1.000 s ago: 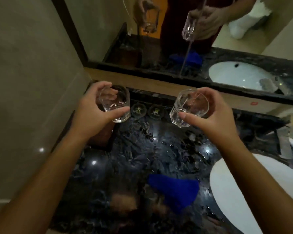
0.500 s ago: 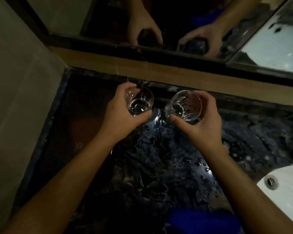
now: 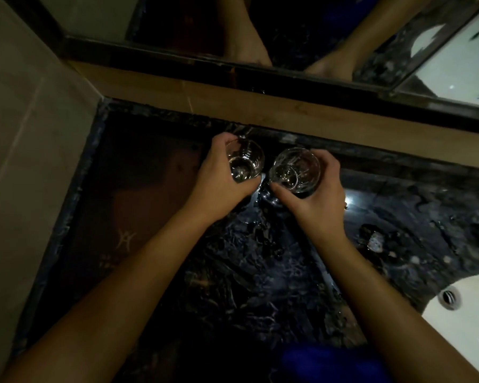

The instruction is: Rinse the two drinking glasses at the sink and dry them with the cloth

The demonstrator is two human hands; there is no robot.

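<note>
Dark, veined marble countertop (image 3: 260, 272) fills most of the head view, dimly lit and glossy, with a pale tiled wall (image 3: 20, 134) closing it off on the left and a tan ledge (image 3: 260, 106) running along the back under a mirror (image 3: 260, 31). On the left part of the counter lies a dark reddish-brown patch (image 3: 138, 194) bearing a faint pale mark; what it is cannot be told. Next, the left hand (image 3: 219, 183) reaches in from the lower left and grips the left glass (image 3: 245, 163), fingers and thumb curled round its side, the open mouth facing up toward the camera. Just beside it, nearly touching, the right glass (image 3: 295, 170) is held the same way by the right hand (image 3: 315, 197), thumb along the near side and fingers wrapped over the far side. Both glasses sit low at the back of the counter, close to the ledge; whether their bases rest on the marble cannot be told. Near the bottom edge, between the forearms, a blue cloth (image 3: 329, 363) lies blurred on the counter. At the far right the white sink (image 3: 470, 333) shows its rim and an overflow hole (image 3: 450, 298), well apart from the glasses.
</note>
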